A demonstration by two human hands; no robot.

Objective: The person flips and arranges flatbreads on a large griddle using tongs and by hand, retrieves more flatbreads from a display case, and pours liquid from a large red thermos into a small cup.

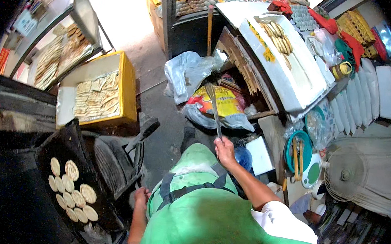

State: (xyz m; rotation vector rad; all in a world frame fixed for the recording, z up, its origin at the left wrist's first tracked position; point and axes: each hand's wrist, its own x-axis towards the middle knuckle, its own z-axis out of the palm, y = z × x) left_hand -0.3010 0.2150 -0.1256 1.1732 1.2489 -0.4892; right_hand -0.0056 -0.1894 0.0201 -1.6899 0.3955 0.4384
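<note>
My right hand [225,151] grips a long metal utensil [214,111], its narrow, splayed tines pointing away from me. Beyond its tip lies a bright printed plastic sack [218,98], with a translucent plastic bag [185,74] beside it. Low at my left side, my left hand [142,196] has its fingers curled, near the edge of a dark hinged lid or panel [115,160]. Whether it holds anything is hidden. To the left, a black griddle [90,172] carries several round flatbreads [78,199], pale with some browned spots. My green apron [193,223] covers my front.
A yellow-sided foam box [128,88] of flat breads stands front left, below a display case [66,44]. At right, a white foam box [309,93] holds baked breads. Wooden tongs [297,155] lie in a teal basket [288,154] near a fan [346,173].
</note>
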